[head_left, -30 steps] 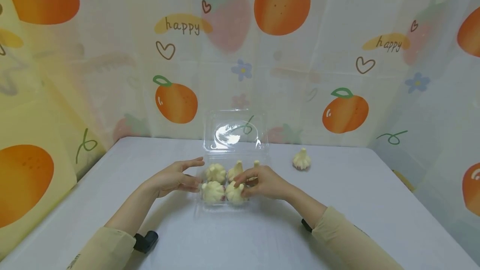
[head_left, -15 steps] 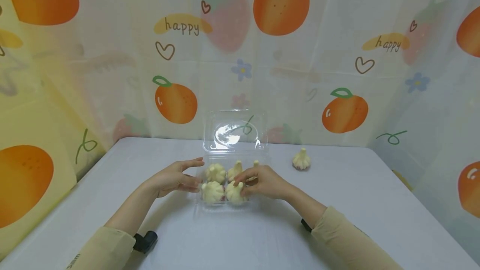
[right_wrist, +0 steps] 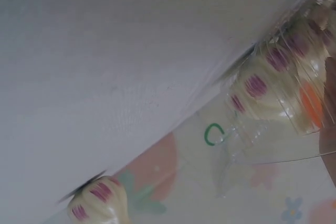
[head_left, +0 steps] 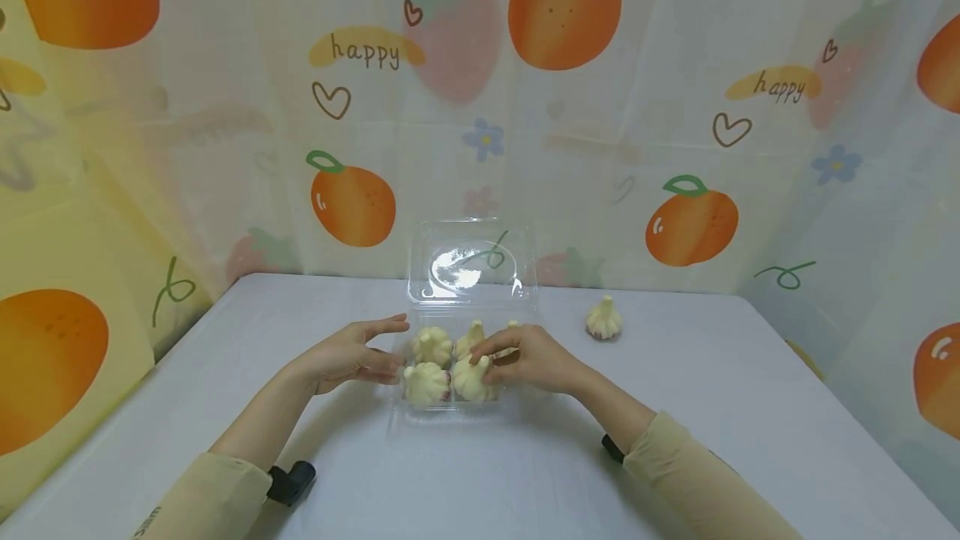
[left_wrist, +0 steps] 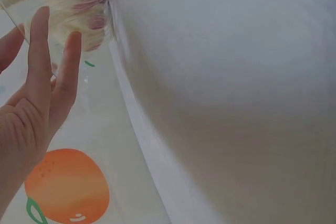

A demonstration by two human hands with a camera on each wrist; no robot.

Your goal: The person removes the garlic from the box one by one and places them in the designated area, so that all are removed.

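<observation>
Head view shows us the right hand (head_left: 531, 359) just right of centre, thumb and fingers drawn narrow, pinching a garlic bulb (head_left: 471, 387) by its stem at the front of a thin, clear plastic box (head_left: 438, 408). The left hand (head_left: 341, 361) is spread wide, fingers fairly straight, at the box's left side, apparently touching it. Plump, ridged, cream-coloured neighbours (head_left: 425, 387) sit in the box; a lone bulb (head_left: 603, 320) stands on the white cloth (head_left: 675, 373), right of centre.

Left wrist view: we see extended fingers by glossy plastic, upper left, purple-streaked garlic behind.

Right wrist view: we cannot tell the grip; only part of the hand shows, right edge.
</observation>
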